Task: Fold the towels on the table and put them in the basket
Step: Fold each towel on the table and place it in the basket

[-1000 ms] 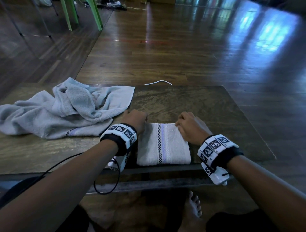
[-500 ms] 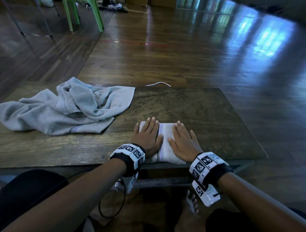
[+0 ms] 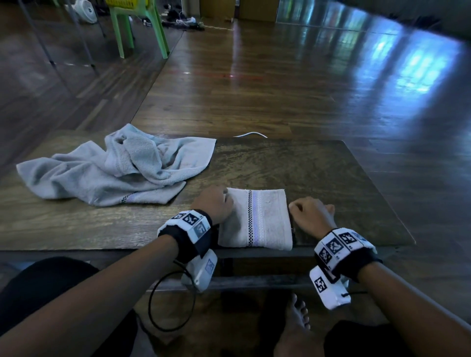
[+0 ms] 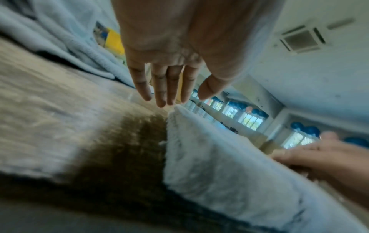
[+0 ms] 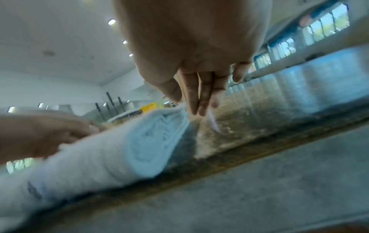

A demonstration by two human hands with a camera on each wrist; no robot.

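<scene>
A folded white towel [image 3: 257,219] with a checked and lilac stripe lies at the table's near edge. My left hand [image 3: 215,203] is at its left side and my right hand [image 3: 309,212] at its right side. In the left wrist view my left hand [image 4: 169,94] has straight fingers pointing down beside the towel's [image 4: 219,165] far corner. In the right wrist view my right hand [image 5: 199,100] also points straight fingers down against the towel's [image 5: 119,149] layered edge. Neither hand grips cloth. A crumpled pale blue towel [image 3: 114,170] lies at the table's left.
The dark wooden table [image 3: 318,173] has bare surface beyond and to the right of the folded towel. A yellow basket [image 3: 127,3] sits on a green chair [image 3: 142,33] far back left. A cable hangs below my left wrist. My bare feet are under the table.
Half a second ago both palms lay flat on top of the folded towel. They have since slid apart to its left and right sides, fingers turned downward.
</scene>
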